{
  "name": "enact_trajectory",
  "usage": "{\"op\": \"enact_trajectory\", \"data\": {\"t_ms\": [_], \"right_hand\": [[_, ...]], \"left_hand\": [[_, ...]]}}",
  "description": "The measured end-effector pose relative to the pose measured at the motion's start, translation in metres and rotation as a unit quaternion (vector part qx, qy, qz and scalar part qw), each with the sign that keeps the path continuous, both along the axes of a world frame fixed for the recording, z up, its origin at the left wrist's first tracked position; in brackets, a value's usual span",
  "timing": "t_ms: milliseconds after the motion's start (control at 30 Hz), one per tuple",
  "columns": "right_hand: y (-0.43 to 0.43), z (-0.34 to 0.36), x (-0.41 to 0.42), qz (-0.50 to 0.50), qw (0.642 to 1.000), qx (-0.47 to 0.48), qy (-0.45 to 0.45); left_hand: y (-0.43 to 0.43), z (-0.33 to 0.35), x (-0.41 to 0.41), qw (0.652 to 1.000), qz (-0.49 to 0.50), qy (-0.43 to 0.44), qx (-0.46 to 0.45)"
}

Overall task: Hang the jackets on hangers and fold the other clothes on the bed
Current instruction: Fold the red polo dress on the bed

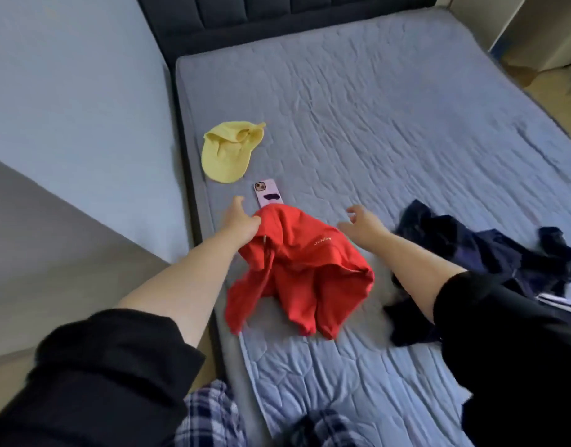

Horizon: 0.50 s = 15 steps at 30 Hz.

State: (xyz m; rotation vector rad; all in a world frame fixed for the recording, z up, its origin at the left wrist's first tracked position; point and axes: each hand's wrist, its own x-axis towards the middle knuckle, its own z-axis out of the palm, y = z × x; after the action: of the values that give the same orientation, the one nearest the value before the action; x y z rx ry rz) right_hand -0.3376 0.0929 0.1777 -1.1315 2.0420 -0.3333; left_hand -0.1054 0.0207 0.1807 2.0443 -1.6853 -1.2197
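A: Left hand (240, 221)?
B: Fingers bunched on the top edge of the red hoodie (309, 272), gripping the cloth. The hoodie drapes from that grip, its lower part on the bed (390, 124) near the left edge.
A: Right hand (363, 225)?
B: Fingers spread, holding nothing, just right of the hoodie.
A: Other clothes?
B: Dark navy heap (490, 253) crumpled on the bed under and right of the right forearm.
A: Elsewhere?
B: Yellow cap (229, 150) farther up; phone (268, 193) face down, just beyond the hoodie.
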Motion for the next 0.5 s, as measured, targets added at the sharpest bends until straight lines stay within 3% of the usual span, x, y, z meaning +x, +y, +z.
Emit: {"op": "enact_trajectory", "data": {"t_ms": [133,233,333,433,500], "right_hand": [[0.040,-0.104,0.041,0.061,0.997,0.041,0.036],[0.055,-0.182,0.060,0.079,0.993,0.060,0.064],[0.067,-0.244,0.070,0.093,0.989,0.096,0.070],[0.080,-0.283,0.075,0.141,0.974,0.098,0.147],[0.082,-0.293,0.076,0.161,0.963,0.048,0.211]], "left_hand": [[0.032,-0.108,0.011,0.987,-0.131,-0.084,0.044],[0.058,-0.195,0.021,0.947,-0.246,-0.181,0.100],[0.081,-0.258,0.027,0.937,-0.250,-0.214,0.115],[0.098,-0.287,0.028,0.933,-0.245,-0.265,-0.005],[0.103,-0.296,0.032,0.940,-0.198,-0.253,-0.115]]}}
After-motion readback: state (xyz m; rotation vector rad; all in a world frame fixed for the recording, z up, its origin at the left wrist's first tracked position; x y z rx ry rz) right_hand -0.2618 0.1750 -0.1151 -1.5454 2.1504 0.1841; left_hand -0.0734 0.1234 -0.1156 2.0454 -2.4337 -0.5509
